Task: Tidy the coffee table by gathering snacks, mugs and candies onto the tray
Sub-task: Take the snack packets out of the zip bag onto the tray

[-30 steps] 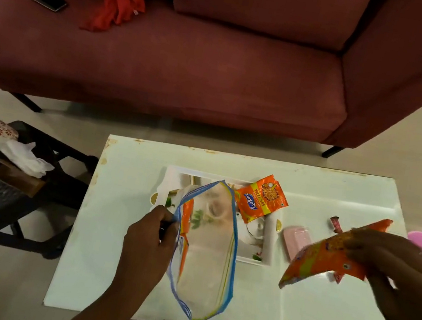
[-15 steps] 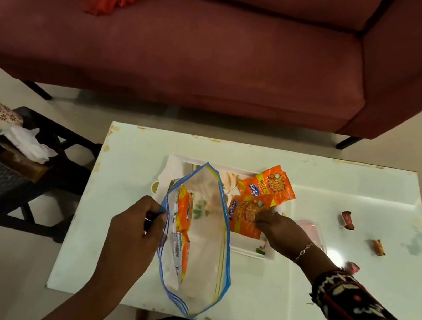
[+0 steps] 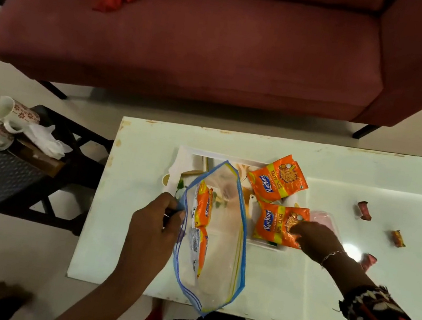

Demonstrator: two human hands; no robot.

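Two orange foil snack packets lie on the white rectangular tray [image 3: 191, 156]: the far packet [image 3: 278, 181] at its back corner, the near packet [image 3: 274, 224] under the right hand [image 3: 314, 240], whose fingertips press its edge in a loose grip, not closed around it. The left hand [image 3: 156, 220] pinches shut on the rim of one clear zip bag [image 3: 221, 244] with blue edging, which holds two more orange packets. Three small wrapped candies [image 3: 364, 210] lie well apart on the glossy bench [image 3: 341, 166]. Two floral mugs [image 3: 4, 110] lie on a dark side stool.
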